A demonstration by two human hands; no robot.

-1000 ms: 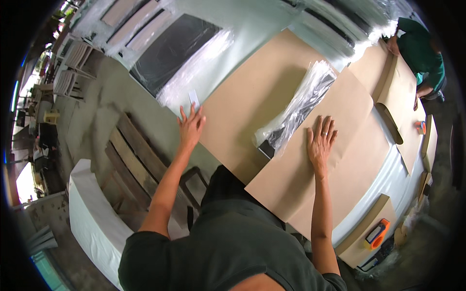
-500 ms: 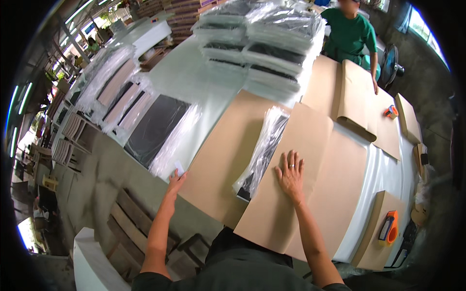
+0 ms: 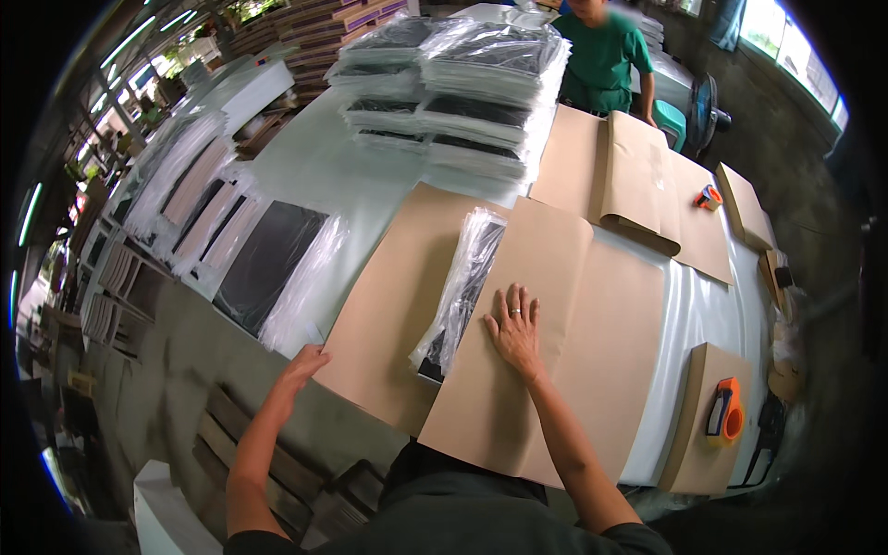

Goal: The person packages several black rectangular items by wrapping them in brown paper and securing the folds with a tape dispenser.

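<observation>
wrapped bundle (image 3: 461, 285) lies between left fingers (image 3: 318, 356) and right fingers (image 3: 515, 299).

Nothing I can actually read here, tbh. Closest thing to a label is the dark patch on the orange tape dispenser (image 3: 728, 398) over on the right side of the counter (image 3: 684, 314), and it's too small to make out. Same deal with the purple-marked stack (image 3: 319, 39) at the back: bands of colour, too blurry for lettering.
</observation>
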